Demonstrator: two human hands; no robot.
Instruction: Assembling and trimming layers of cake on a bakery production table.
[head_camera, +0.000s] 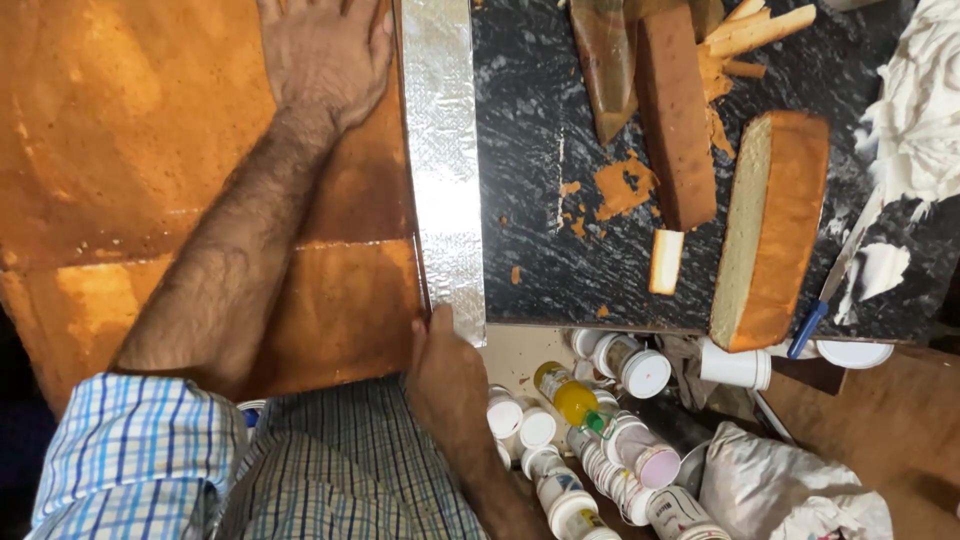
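A large flat brown sheet cake (120, 170) fills the left side, lying on a silver foil board (445, 170) whose right strip shows. My left hand (325, 55) lies flat, fingers spread, on top of the cake near its far right edge. At the cake's near right corner, my right hand (445, 375) has fingers curled against the cake's side and the board's edge. A seam crosses the cake at mid height.
A black marble counter (540, 240) holds cut sponge slabs (775, 225), (675, 115), crumbs and trimmed strips. White cream (920, 100) and a blue-handled knife (830, 290) sit at the right. Several small white-capped bottles (600, 440) and a plastic bag (780, 490) lie below the counter.
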